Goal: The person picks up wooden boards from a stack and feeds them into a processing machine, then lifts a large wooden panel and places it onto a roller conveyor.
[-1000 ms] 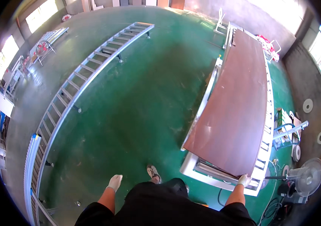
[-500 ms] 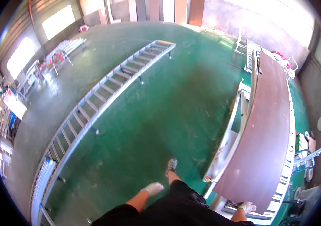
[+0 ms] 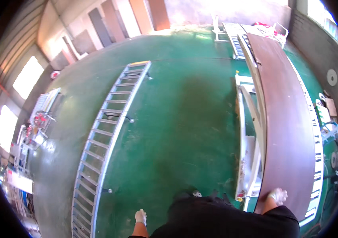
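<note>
My right hand (image 3: pixel 277 195), in a pale work glove, is over the near end of a long brown panel (image 3: pixel 288 119), with its fingers spread on or just above the surface; contact is hard to make out. Under the panel runs a white metal frame (image 3: pixel 241 146), which shows along its left side. My left hand (image 3: pixel 140 217), also gloved, hangs low over the green floor with its fingers loosely curled and nothing visible in it. It is apart from the roller conveyor (image 3: pixel 104 145) to its left.
A slotted white edge (image 3: pixel 318 162) runs along the panel's right side. Beyond it, blue-grey equipment (image 3: pixel 335 130) stands by the wall. Several tall boards (image 3: pixel 159 15) lean at the back. A machine with a red wheel (image 3: pixel 40 119) stands far left. Green floor (image 3: pixel 177 131) lies between conveyor and panel.
My view has turned to the right and moved forward along the panel. My right hand has gone from the panel's near end edge to over its surface. My left hand is lower.
</note>
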Demonstrator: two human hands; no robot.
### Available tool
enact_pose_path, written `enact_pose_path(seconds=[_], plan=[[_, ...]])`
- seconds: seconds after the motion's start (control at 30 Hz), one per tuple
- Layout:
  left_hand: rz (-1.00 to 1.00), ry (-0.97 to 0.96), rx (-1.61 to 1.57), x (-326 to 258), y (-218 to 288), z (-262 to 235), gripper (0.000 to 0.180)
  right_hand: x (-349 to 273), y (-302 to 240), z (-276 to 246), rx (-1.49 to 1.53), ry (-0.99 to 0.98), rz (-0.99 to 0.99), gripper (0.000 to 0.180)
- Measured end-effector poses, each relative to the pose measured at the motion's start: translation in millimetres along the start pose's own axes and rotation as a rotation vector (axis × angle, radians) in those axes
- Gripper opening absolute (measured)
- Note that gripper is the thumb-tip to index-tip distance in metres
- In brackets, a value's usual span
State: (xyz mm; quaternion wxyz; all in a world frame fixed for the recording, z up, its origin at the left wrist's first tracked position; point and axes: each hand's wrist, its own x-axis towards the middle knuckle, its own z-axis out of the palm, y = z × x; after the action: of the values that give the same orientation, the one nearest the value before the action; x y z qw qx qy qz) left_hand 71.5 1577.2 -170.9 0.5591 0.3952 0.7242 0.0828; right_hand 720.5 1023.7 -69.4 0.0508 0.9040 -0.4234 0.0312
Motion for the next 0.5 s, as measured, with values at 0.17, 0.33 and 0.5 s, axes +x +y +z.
enact_pose_path(seconds=[0.17,0.33,0.5], plan=[[0.014,-0.412,0.488,53,112,132,0.04,-42,-185,-52,0.031,-0.024,-0.293,0.055],[0.891,-0.472,1.449,139,255,228,0.032,-48,-283,-68,0.077,-0.197,-0.527,0.087],[-0.113,-0.212,0.655,238,428,341,0.046,-48,-321,-72,0.036,-0.265,-0.395,0.087]])
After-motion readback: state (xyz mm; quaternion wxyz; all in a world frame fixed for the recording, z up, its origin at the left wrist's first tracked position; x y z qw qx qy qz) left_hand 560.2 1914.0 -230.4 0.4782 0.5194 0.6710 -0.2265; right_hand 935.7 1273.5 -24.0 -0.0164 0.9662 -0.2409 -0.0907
